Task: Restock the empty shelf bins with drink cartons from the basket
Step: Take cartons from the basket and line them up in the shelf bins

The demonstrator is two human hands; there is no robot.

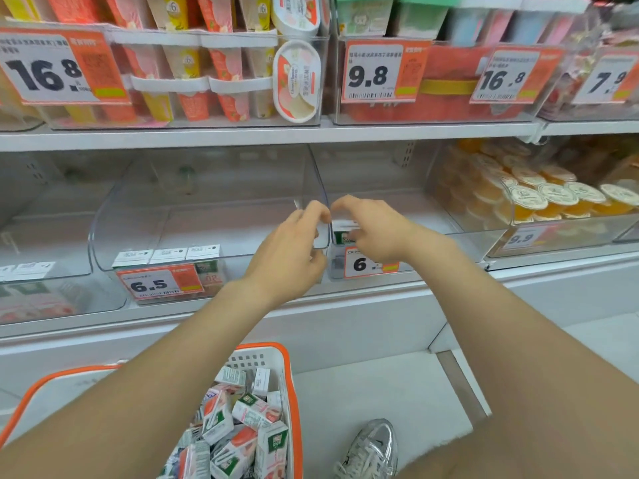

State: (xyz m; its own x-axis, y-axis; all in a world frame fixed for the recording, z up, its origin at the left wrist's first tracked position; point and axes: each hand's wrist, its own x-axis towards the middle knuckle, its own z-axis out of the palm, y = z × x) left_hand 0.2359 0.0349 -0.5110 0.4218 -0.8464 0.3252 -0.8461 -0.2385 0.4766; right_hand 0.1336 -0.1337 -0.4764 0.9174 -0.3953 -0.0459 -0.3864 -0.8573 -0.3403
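Note:
A clear shelf bin [207, 229] on the middle shelf holds three drink cartons [167, 254] lined up at its front left; the rest of it is bare. My left hand [290, 252] reaches over its right end, fingers curled on the bin's right wall [323, 188]. My right hand [371, 231] is just beyond that wall, over the neighbouring bin [337, 267], fingers closed on a green-and-white carton [341, 236] that is partly hidden. The orange-rimmed white basket [288, 375] below holds several loose cartons [242, 423].
Another clear bin [45, 271] stands at the left with cartons low in front. A bin of orange jelly cups [539, 198] sits to the right. The upper shelf [276, 134] carries full bins with price tags. My shoe [373, 451] stands on the white floor beside the basket.

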